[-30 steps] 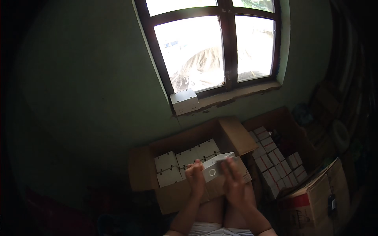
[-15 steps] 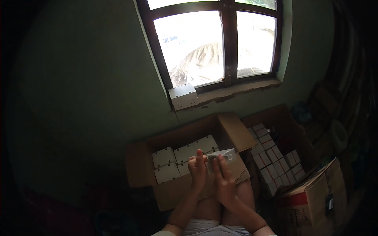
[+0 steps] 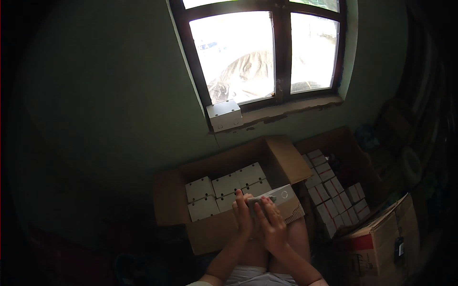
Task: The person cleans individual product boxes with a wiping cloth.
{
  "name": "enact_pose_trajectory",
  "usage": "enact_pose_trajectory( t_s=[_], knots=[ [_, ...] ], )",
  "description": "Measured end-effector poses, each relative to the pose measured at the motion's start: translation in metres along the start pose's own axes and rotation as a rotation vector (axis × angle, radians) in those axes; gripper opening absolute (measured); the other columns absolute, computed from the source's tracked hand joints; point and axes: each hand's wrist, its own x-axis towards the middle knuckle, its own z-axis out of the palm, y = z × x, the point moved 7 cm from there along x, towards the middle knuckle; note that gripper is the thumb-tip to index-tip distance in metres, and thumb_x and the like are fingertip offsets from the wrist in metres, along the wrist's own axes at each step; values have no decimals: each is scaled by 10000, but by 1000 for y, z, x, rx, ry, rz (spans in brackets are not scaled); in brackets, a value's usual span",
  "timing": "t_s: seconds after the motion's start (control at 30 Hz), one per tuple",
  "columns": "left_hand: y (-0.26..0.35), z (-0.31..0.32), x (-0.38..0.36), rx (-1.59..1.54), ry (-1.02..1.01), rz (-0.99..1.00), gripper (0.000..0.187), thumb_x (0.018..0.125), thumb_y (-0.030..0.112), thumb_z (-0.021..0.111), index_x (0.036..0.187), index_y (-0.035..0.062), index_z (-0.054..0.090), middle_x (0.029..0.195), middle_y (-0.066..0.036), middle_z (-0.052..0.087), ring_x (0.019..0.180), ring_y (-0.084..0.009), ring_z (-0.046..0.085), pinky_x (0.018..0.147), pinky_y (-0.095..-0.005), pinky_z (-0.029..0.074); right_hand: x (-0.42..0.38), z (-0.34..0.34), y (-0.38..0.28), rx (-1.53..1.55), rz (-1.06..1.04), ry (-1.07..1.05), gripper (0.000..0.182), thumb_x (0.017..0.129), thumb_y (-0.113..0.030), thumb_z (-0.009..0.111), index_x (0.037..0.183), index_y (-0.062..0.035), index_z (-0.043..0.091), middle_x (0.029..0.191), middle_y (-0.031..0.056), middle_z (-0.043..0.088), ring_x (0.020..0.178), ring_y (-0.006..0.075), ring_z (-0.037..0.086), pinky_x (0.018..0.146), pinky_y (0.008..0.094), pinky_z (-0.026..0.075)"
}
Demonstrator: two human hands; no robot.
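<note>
Above my lap a white box [image 3: 285,194] with a round mark on its side is held, tilted, between my hands. My left hand [image 3: 243,217] grips the box's left end, its thumb pointing up. With fingers stretched together, my right hand [image 3: 273,229] presses a crumpled grey cloth-like piece [image 3: 255,200] against the box. The fingers partly cover this grey piece and the near face of the box. Just beyond the hands, an open cardboard carton [image 3: 205,234] holds several similar white boxes [image 3: 200,189] in rows.
Another white box [image 3: 225,116] rests on the sill at the window's lower left corner. To the right, a second carton [image 3: 350,143] contains several smaller white boxes with red lines [image 3: 334,188]. A closed-looking cardboard box [image 3: 379,238] stands at the lower right.
The white box has tilted and shifted slightly right, showing more of its round-marked side. My right hand and the grey piece have moved a little lower along it.
</note>
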Motion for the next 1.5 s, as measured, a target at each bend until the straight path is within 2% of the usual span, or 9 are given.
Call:
enact_pose_trajectory(
  t_s=[0.1,0.37,0.57,0.67,0.73,0.83,1.07,1.27,1.5],
  knots=[
    [-11,-6,7,-138,-263,-164,664,1058,420,255,522,42,363,514,-13,367,520,-109,331,558,-297,281,2,-3,19,-14,97,-5,561,823,31,538,1382,-6,524,1422,244,482,1305,414,486,1093,486,389],
    [-28,-14,3,-172,-166,-343,608,1043,377,263,570,22,402,546,-23,390,551,-153,367,596,-322,327,0,-2,-19,79,-58,-81,546,839,-14,549,1384,-48,536,1455,181,470,1351,344,462,1113,476,375],
    [11,-21,3,-160,-244,84,607,1035,401,278,525,74,318,539,14,378,536,-106,322,575,-267,295,15,-49,58,-106,350,101,513,864,48,486,1372,-9,534,1387,195,537,1276,299,538,1126,417,345],
    [-20,-13,1,-380,-455,-354,630,1035,466,280,548,74,360,542,22,403,533,-81,357,570,-250,314,9,-36,82,814,592,151,474,940,63,337,1377,2,510,1379,116,546,1269,178,504,1098,305,340],
    [-35,3,-8,-555,-734,-395,499,995,537,474,1014,42,528,715,23,548,646,-41,488,642,-205,386,13,-44,81,792,576,210,459,940,66,335,1356,8,522,1353,130,563,1262,190,517,1093,312,352],
    [29,20,-24,-530,-1126,-325,579,962,470,594,1301,21,460,973,-36,612,889,-76,574,769,-232,451,18,-53,82,809,597,315,443,922,80,333,1302,18,552,1303,141,591,1228,204,546,1075,322,378],
    [25,21,-48,-497,-1484,-567,512,980,147,598,1415,-8,377,1299,-83,522,1229,-130,481,1026,-286,396,21,-64,63,435,383,244,449,854,69,362,1244,3,576,1239,169,612,1173,296,588,1032,368,430],
    [-25,24,-14,-323,-1055,-578,203,1012,202,511,1033,27,612,924,-26,611,875,-67,567,736,-252,467,20,-45,26,191,166,3,550,809,86,522,1353,0,511,1350,204,542,1223,391,545,1057,458,433],
    [-25,0,1,-56,-446,-327,485,1030,251,462,582,69,506,526,49,423,513,-32,365,573,-239,390,10,-24,9,52,3,-70,569,808,55,563,1374,2,528,1405,200,507,1296,376,503,1058,447,447]
  ],
)
